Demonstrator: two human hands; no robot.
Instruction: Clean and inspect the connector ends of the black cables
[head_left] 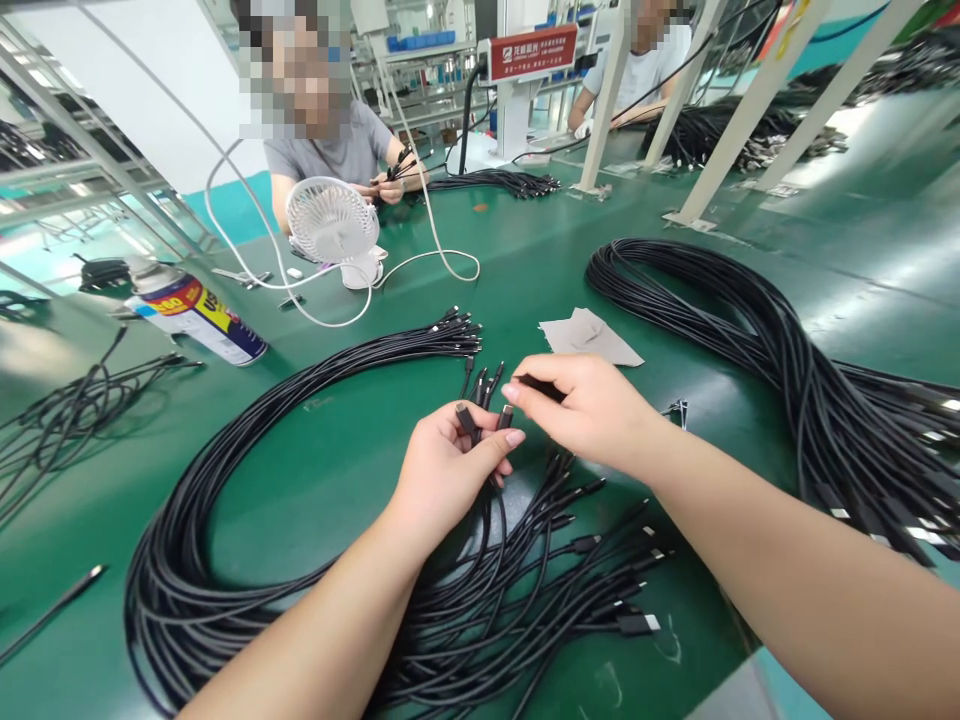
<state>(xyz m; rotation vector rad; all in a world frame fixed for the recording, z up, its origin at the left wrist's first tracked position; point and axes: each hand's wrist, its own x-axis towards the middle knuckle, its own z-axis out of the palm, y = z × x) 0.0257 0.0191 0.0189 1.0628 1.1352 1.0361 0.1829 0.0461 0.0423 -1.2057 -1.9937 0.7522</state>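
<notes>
My left hand (442, 470) is closed around several black USB cables, and their small metal-tipped plugs (505, 415) stick up between thumb and fingers. Close beside those plugs, my right hand (592, 405) is pinched, with a dark slim piece (541, 387) in its grip; its kind I cannot make out. Below and to the left, a thick looped bundle of black cables (172, 530) lies on the green table, its loose plug ends (637, 623) fanned out under my hands. More plugs (457, 335) of this bundle lie just beyond my left hand.
A second cable bundle (750, 320) lies at right, near some grey paper (592, 337). A spray can (199, 315), white fan (334, 220) and single cable (60, 610) are on the left. Across the table (517, 270), one person (330, 150) holds cables; another sits behind the posts (705, 190).
</notes>
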